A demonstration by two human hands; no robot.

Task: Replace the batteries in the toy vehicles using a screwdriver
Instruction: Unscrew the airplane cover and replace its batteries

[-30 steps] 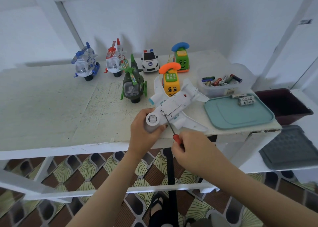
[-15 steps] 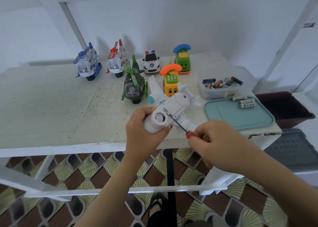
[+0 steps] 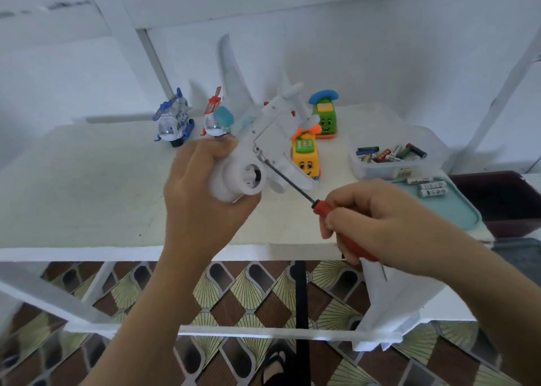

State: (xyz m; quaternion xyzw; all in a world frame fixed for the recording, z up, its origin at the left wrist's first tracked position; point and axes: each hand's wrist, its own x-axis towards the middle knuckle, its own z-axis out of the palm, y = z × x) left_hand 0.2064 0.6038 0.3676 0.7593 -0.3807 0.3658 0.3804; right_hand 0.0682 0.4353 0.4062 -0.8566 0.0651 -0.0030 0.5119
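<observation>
My left hand (image 3: 202, 192) grips a white toy airplane (image 3: 263, 148) by its nose, belly turned toward me and lifted above the table. My right hand (image 3: 377, 224) holds a red-handled screwdriver (image 3: 319, 205); its dark shaft runs up-left and the tip sits at the corner of the belly cover (image 3: 270, 142). Three white batteries (image 3: 430, 186) lie on a teal tray (image 3: 456, 210). A clear tub (image 3: 386, 166) holds several mixed batteries.
On the white table (image 3: 87, 198) stand a blue helicopter (image 3: 174, 125), a red-and-white helicopter (image 3: 212, 116), a yellow phone car (image 3: 306, 160) and a green phone car (image 3: 325, 116). A dark bin (image 3: 497, 198) sits at the right. Patterned floor shows below the table edge.
The airplane has been lifted up off the table and tilted more upright, closer to the camera. The screwdriver stays at the belly cover, my right hand moving right and up with it.
</observation>
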